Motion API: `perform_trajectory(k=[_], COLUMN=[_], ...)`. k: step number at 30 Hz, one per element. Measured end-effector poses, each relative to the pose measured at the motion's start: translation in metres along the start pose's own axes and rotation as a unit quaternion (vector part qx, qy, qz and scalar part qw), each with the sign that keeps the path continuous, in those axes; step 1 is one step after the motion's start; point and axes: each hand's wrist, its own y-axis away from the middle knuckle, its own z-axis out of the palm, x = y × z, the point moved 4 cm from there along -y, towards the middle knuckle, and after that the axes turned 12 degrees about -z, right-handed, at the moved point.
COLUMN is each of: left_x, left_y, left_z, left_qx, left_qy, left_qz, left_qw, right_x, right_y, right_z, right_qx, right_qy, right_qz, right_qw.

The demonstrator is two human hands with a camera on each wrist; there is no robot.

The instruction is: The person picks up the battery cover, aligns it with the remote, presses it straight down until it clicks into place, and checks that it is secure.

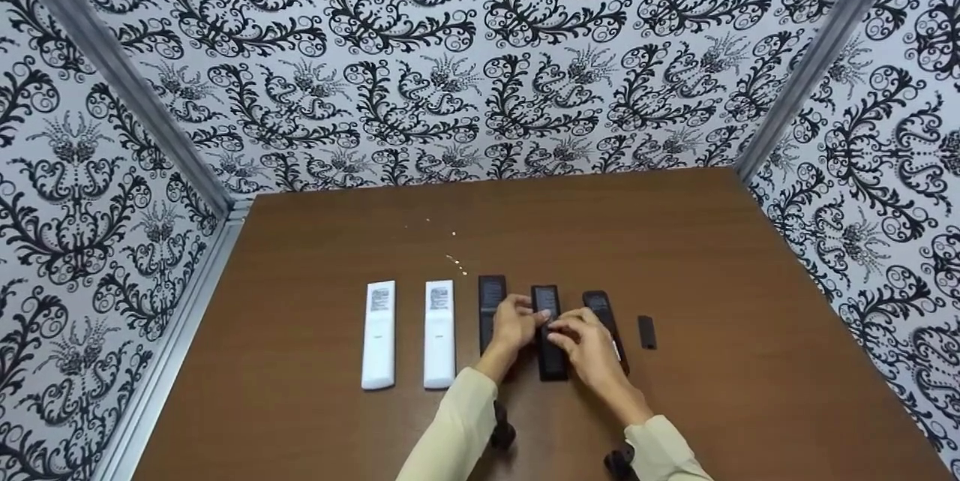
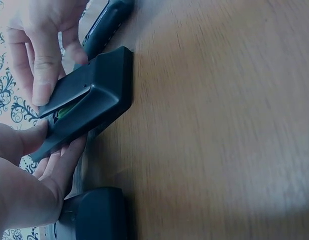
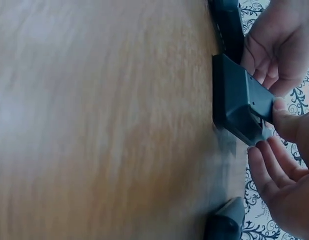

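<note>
A black remote control (image 1: pixel 553 365) lies back side up on the table between my hands, its far end slightly raised. My left hand (image 1: pixel 514 325) grips its left side, thumb on top and fingers along the lower edge. With thumb and fingers, my right hand (image 1: pixel 589 346) pinches the battery cover (image 2: pixel 69 89), which sits tilted over the compartment. Through the gap beneath the cover a bit of green (image 2: pixel 64 111) shows inside. A second black remote (image 1: pixel 493 292) lies just left, partly hidden by my left hand. Another black remote (image 1: pixel 598 304) lies to the right, partly behind my right hand.
Two white remotes (image 1: pixel 379 338) lie side by side on the left. A small loose black cover (image 1: pixel 647 332) rests at the right of the row. Patterned walls (image 1: pixel 480 91) enclose the brown table (image 1: pixel 322 241) at the back and sides.
</note>
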Motion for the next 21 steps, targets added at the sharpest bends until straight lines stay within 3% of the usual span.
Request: perform_trajectory(k=[11, 15, 21], left_x=[-0.0010, -0.0015, -0.0012], left_y=[0.0010, 0.0014, 0.0008], left_z=[0.0015, 0.0010, 0.0004], left_qx=[0.008, 0.007, 0.000], left_qy=[-0.034, -0.029, -0.013], left_qz=[0.017, 0.024, 0.023], left_qw=[0.9992, 0.9993, 0.9996], right_x=[0.0015, 0.0041, 0.0068], right_y=[0.0057, 0.0074, 0.0066], right_z=[0.0041, 0.0072, 0.0090], right_qx=[0.032, 0.033, 0.021], right_qy=[0.006, -0.031, -0.034], right_qz=[0.018, 0.059, 0.109], right_qw=[0.999, 0.997, 0.993])
